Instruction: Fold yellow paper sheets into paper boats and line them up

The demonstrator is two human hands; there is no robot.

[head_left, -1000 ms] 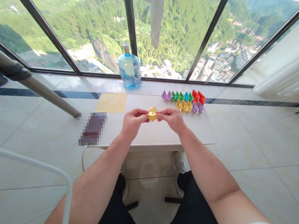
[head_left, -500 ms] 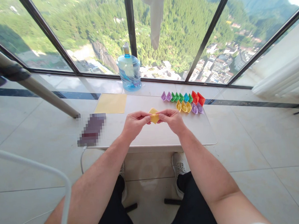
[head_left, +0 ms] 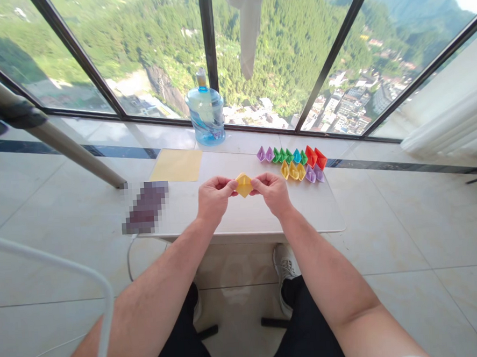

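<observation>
Pinching a yellow folded paper by its two side corners, just above the desk.
Each of the left hand and right hand closes thumb and forefinger on a corner, other fingers curled, wrists level, forearms converging. The paper sits left of the row of coloured paper boats and nearer the person. An even, gentle pull from both corners would likely spare the creases.

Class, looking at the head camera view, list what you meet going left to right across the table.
Dark blurred object → left hand → yellow folded paper → right hand → red paper boats.
</observation>
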